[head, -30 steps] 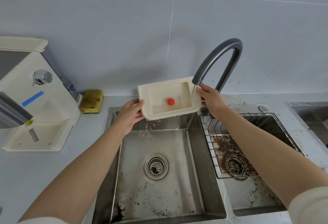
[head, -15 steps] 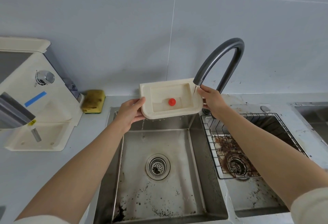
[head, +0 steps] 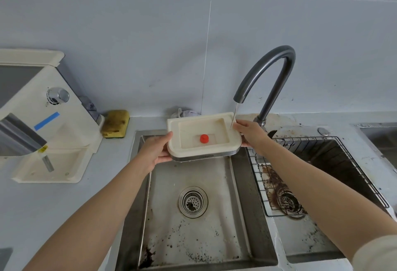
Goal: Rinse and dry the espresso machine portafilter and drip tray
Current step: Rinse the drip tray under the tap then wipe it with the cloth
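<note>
Drip tray [head: 189,130] of cream plastic, a shallow rounded rectangle with a sunken well, is held open side up over the back of the left sink basin [head: 214,223], beneath the spout of a dark grey gooseneck faucet [head: 279,56]. A thin stream of water [head: 235,114] falls onto the tray's right rim, just beside the right hand [head: 250,133]. A small round red float [head: 204,138] stands in the middle of the well, and a brushed metal strip [head: 204,156] runs along the near lower edge, its lettering too small to read.

The left hand [head: 155,150] grips the tray's left end, thumb laid along the rim, fingers tucked underneath and out of sight. The right hand grips the right end the same way, thumb on top, fingers hidden below.

The stainless basin is dull and flecked with dark grounds, thickest at its near end, around a round perforated drain strainer [head: 193,202]. In the right basin [head: 322,238] sits a wire rack [head: 354,169], with a rusty brown stain and a second drain showing through it.

On the pale counter [head: 107,184], a stained yellow sponge [head: 116,123] lies by the tiled wall. A crumpled pale cloth [head: 188,112] is mostly hidden behind the tray. At far left a cream espresso machine [head: 71,124], cut off by the frame edge, carries a chrome knob [head: 58,95] and a strip of blue tape [head: 46,120]. A pale sleeve [head: 378,253] shows at the lower right corner.
</note>
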`<state>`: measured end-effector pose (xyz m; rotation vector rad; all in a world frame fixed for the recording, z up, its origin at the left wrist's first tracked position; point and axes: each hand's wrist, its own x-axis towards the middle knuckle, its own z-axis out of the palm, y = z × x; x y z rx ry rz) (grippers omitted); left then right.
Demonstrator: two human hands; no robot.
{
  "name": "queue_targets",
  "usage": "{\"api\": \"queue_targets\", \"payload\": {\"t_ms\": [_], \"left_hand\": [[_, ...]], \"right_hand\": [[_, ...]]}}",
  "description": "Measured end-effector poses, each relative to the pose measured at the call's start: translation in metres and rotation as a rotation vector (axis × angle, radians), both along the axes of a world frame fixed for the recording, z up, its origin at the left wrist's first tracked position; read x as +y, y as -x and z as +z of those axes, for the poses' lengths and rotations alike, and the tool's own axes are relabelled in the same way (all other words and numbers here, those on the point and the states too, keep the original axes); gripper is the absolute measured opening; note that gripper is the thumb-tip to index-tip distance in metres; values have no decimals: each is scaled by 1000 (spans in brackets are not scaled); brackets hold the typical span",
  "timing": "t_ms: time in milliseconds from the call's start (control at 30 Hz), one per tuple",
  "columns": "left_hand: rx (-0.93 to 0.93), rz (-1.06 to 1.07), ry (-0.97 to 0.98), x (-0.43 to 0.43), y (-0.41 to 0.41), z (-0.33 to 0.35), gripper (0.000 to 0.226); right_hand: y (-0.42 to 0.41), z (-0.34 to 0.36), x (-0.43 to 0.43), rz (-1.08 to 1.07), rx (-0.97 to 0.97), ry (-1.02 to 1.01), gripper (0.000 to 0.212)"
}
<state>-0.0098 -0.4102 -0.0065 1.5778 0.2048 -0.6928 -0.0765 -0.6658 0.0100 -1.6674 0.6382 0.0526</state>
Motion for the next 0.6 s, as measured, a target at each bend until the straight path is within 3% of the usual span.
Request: {"api": "queue_targets", "payload": {"t_ms": [600], "left_hand": [[80, -72, 0, 14, 53, -33, 26]], "right_hand": [[50, -35, 9, 7, 111, -92, 34]]}}
